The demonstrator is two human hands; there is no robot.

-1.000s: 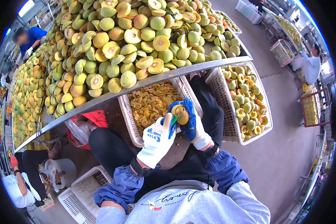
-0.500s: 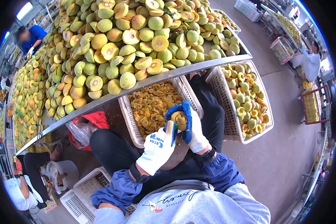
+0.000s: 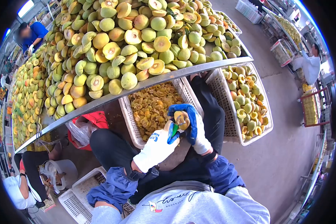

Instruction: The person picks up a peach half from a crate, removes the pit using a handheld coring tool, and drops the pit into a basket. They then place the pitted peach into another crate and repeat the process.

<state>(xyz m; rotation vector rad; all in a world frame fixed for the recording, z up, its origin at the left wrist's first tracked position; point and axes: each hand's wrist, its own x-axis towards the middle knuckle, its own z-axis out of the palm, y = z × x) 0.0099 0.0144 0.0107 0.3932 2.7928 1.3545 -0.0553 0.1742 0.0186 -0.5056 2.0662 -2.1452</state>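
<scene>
My left hand (image 3: 157, 146), in a white glove with blue fingertips, is closed around a small green-handled tool (image 3: 175, 129). The tool's metal end meets the cut side of a peach half (image 3: 182, 118). My right hand (image 3: 195, 125), in a blue-coated glove, cups that peach half with its fingers wrapped around it. Both hands meet above my lap, just in front of a white crate (image 3: 138, 141) that holds many yellow fruit scraps (image 3: 153, 106). Fingers hide part of the tool's tip.
A metal-edged table (image 3: 160, 79) heaped with peach halves (image 3: 128, 80) stands ahead. At right is a crate of peaches (image 3: 246, 142). A red bag (image 3: 100, 118), a bucket (image 3: 65, 173) and white baskets (image 3: 71, 201) lie left. Co-workers (image 3: 20, 192) sit or stand farther off.
My right hand has turned and shifted slightly, so the peach half's cut face shows more. The left hand has tilted and lowered a little, with the green handle now more visible.
</scene>
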